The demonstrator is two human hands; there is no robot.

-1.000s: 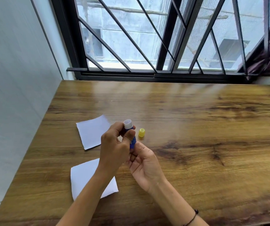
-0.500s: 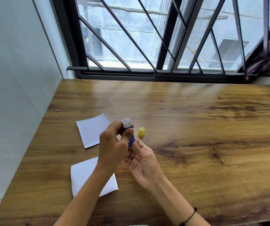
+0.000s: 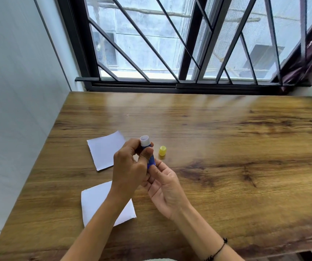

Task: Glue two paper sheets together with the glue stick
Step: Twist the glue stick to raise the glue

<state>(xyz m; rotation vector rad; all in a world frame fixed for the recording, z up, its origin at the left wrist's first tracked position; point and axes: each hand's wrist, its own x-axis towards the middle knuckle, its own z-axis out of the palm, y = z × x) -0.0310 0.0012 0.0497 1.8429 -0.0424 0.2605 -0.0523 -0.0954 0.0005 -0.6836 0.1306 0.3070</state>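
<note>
A blue glue stick [image 3: 147,149] with a white open top is held upright above the wooden table [image 3: 226,147]. My left hand [image 3: 130,166] grips its upper body. My right hand [image 3: 164,187] holds its lower end with fingertips, palm turned up. The yellow cap [image 3: 162,150] stands on the table just right of the stick. One white paper sheet [image 3: 105,150] lies flat to the left of my hands. A second white sheet [image 3: 98,202] lies nearer to me, partly under my left forearm.
A grey wall [image 3: 16,110] runs along the table's left edge. A barred window [image 3: 179,53] stands behind the far edge. The table's near edge shows at the bottom right.
Both hands stay on the glue stick with only small finger shifts at its base. The sheets and the cap have not moved.
</note>
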